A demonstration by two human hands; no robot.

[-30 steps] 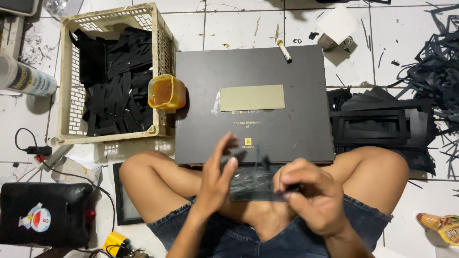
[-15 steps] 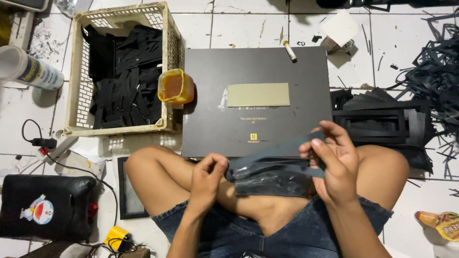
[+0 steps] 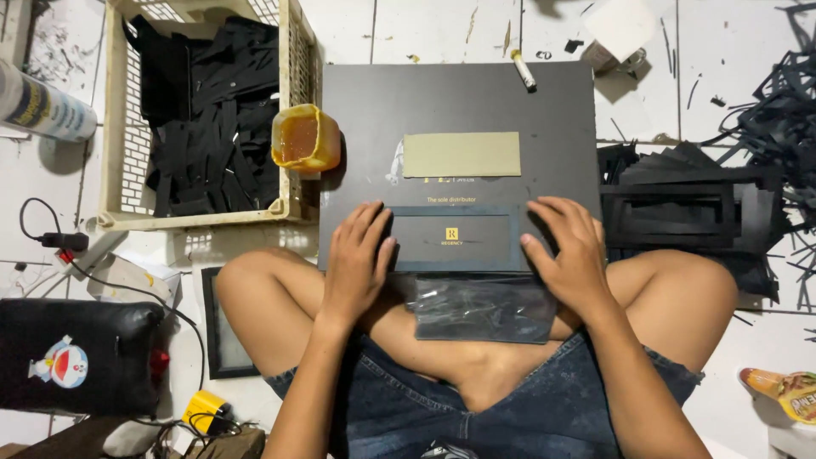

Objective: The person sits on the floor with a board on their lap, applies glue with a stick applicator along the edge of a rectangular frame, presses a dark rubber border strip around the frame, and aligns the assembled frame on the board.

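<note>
A large black board (image 3: 459,110) lies on the tiled floor in front of my crossed legs. A dark rectangular frame piece (image 3: 455,236) lies flat on the board's near edge. My left hand (image 3: 357,259) rests palm down on the frame's left end, fingers spread. My right hand (image 3: 568,251) presses on its right end the same way. A clear plastic sheet (image 3: 484,308) lies on my lap just below the frame. A tan rectangular card (image 3: 461,155) sits on the board's middle.
A cream plastic basket (image 3: 115,170) full of black strips stands at the left, with an orange tub of glue (image 3: 304,140) beside it. Stacked black frames (image 3: 680,208) and black offcuts lie at the right. A black case (image 3: 76,357) and cables lie at the lower left.
Both hands held the frame and plastic sheet above my lap; now the frame lies flat on the board under both palms and the sheet rests on my lap.
</note>
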